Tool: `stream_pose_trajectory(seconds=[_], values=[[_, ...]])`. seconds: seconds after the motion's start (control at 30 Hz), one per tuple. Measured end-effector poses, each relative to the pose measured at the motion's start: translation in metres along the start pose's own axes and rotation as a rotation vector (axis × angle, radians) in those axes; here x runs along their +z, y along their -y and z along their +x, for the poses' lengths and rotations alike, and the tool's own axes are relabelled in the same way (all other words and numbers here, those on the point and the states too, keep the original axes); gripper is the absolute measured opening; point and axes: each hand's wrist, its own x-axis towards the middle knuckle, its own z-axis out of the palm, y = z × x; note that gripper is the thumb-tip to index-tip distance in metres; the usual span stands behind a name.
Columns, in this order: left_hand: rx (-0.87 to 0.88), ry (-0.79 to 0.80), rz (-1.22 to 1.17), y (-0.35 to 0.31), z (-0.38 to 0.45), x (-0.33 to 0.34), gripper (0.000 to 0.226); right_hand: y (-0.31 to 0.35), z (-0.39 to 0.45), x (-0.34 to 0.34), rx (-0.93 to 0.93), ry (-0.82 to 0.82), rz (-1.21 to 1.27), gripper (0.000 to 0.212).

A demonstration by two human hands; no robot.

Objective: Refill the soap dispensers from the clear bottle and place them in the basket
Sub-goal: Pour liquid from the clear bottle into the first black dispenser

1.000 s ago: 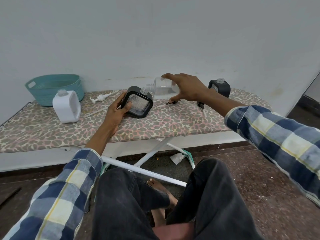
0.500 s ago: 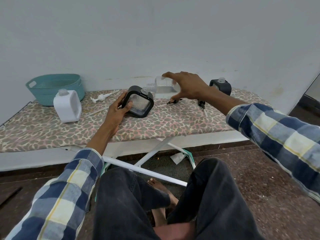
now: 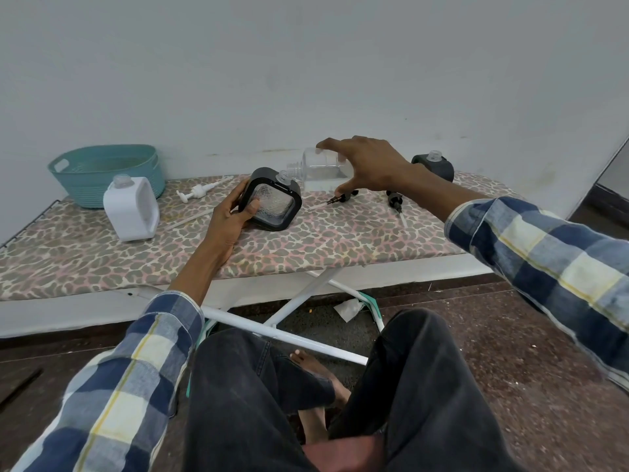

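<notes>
A leopard-print ironing board (image 3: 306, 247) stands against a pale wall (image 3: 306, 63).

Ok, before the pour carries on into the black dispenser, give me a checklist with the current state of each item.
1. Black square dispenser steadied by left hand: ok.
2. Its pump removed, neck open: ok.
3. Clear plastic bottle gripped by right hand, tipped sideways: ok.
4. Bottle mouth over the dispenser neck: ok.
5. Liquid flowing: cannot tell.
6. Teal ribbed basket within reach at board's left end: ok.
</notes>
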Motion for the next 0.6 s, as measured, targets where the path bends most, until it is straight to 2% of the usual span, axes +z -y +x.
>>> stream_pose_trajectory(seconds=[0.6], values=[[-0.009, -0.003, -0.008, 0.0008, 0.0011, -0.0003, 0.060, 0.0022, 0.0024, -0.0048, -0.021, -0.015, -0.030, 0.094]])
